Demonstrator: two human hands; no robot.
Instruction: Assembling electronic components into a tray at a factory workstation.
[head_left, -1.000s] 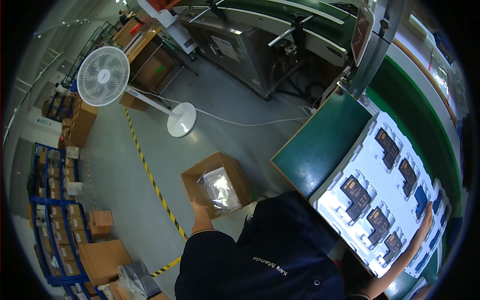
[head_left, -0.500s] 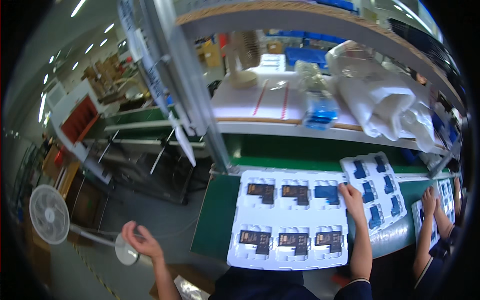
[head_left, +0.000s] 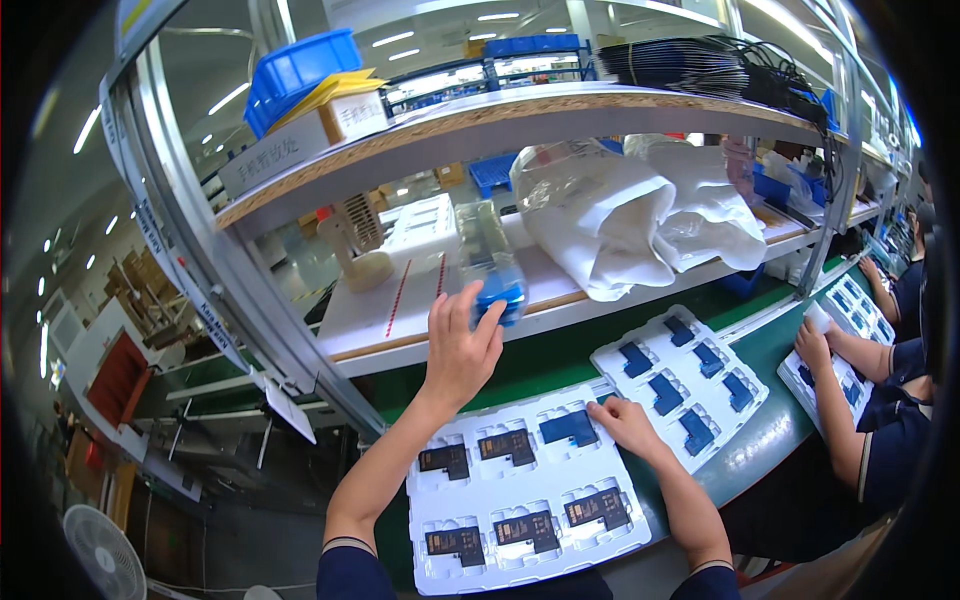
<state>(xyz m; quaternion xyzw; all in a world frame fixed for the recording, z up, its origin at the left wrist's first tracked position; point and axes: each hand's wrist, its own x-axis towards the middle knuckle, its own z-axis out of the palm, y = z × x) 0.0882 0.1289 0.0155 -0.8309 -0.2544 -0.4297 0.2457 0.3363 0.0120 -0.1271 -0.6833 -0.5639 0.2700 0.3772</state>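
Note:
My left hand (head_left: 463,345) is raised to the lower shelf, fingers apart, at the blue end of a clear plastic pack of blue film pieces (head_left: 497,292). Whether the fingertips touch the pack is hard to tell. Below, a white plastic tray (head_left: 500,475) holds several black L-shaped phone batteries (head_left: 525,530). The battery at its far right corner (head_left: 568,428) has a blue face. My right hand (head_left: 628,425) is closed at that corner, its fingertips on the tray edge beside the blue-faced battery.
A second white tray (head_left: 640,408) of blue-faced batteries lies to the right. Beyond it, a co-worker's hands (head_left: 815,345) are over another tray. White plastic bags (head_left: 600,220) hang over the shelf edge. A metal post (head_left: 240,280) stands at left, a fan (head_left: 103,550) beyond.
My left hand has risen from the lower left to the pack on the shelf. My right hand stays at the tray's corner. The view has swung to the right.

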